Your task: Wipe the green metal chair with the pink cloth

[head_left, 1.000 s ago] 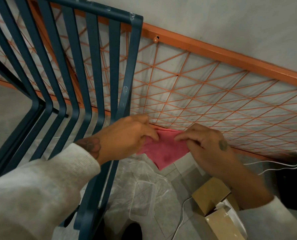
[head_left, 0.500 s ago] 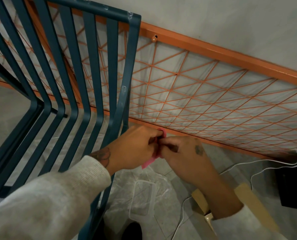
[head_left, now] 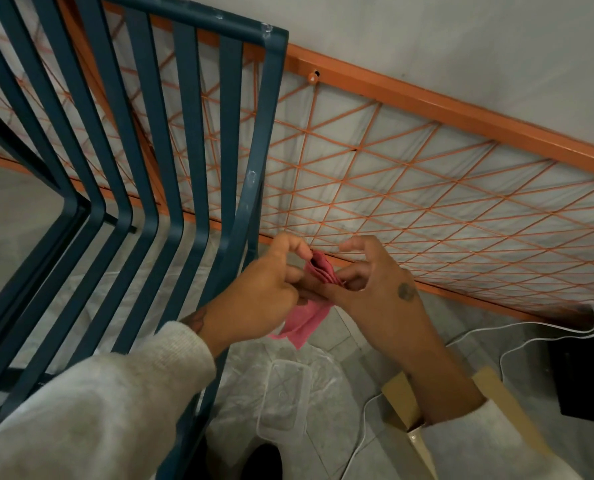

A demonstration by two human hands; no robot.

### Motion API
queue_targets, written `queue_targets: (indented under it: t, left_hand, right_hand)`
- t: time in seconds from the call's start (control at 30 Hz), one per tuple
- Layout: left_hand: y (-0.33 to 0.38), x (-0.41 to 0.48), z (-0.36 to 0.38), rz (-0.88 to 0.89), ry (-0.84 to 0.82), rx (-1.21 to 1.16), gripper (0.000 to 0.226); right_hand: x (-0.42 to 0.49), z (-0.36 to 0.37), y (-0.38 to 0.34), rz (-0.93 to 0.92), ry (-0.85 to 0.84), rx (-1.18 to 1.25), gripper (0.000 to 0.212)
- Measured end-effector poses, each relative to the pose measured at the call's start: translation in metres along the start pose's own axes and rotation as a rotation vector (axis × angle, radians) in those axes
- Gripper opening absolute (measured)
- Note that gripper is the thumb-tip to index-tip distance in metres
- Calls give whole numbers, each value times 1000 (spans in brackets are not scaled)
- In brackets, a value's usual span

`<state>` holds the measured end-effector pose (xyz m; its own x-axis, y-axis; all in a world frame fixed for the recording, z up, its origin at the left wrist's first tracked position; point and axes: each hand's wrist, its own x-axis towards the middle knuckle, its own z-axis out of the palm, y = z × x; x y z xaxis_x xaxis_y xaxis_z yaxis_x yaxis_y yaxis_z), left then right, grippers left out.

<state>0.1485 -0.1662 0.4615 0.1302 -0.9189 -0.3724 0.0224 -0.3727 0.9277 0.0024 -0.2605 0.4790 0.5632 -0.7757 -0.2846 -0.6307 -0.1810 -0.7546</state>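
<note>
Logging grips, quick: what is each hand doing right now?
Left hand: closed on the pink cloth.
Right hand: fingers pinching the same pink cloth, folding it.

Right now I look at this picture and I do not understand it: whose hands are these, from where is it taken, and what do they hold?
There is no machine here. A person wears a camera on the head, and it looks forward and down, so you see that person's own arms in pale sleeves. The left hand and the right hand meet in the middle and together grip a pink cloth, bunched between the fingers, with one end hanging down. It does not touch the chair. The blue-green slatted metal chair stands at the left. Behind it an orange wire grid leans against the wall. On the floor below lie a clear plastic lid, a cardboard box and white cables.
</note>
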Motion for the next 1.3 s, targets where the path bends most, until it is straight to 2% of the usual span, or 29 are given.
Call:
queue_targets:
  t: [0.07,0.2,0.23,0.3,0.33,0.4,0.53,0.73,0.83,1.0,1.07,1.2,1.3]
  left_hand:
    - [-8,1,-2,-22,40,-50,53]
    - [-17,6,-8,57,248,154,43]
    - [-16,7,-9,55,247,163,51]
    - [-14,10,-11,52,112,131,78]
    - [-11,11,-11,54,37,109,83]
    - [-7,13,-9,87,-50,79,69]
    - [3,12,-2,134,-25,-11,28]
    - [7,11,3,133,-42,-109,20]
    - [9,9,2,103,-88,-34,18]
    - [21,1,-3,100,-93,-74,23]
    - [28,-1,-3,104,-86,-111,29]
    - [39,-1,-4,106,-84,-115,34]
    - [39,-1,-7,94,-75,-103,34]
  right_hand:
    - [2,-6,-2,-62,-15,-97,39]
    - [1,-21,-13,-190,9,-144,26]
    - [0,-26,-18,-211,1,-112,21]
    - [-1,-36,-27,-244,-32,-15,18]
    - [-1,-42,-32,-269,-37,23,18]
    - [-2,-52,-42,-323,-49,95,15]
    - [1,-72,-65,-412,14,234,25]
    - [22,-94,-77,-469,143,372,25]
    - [42,-93,-62,-397,213,474,24]
    - [67,-63,2,-1,128,496,35]
    - [59,-42,24,164,17,518,31]
    - [31,-9,47,358,-324,595,7]
    - [19,3,53,328,-424,558,25]
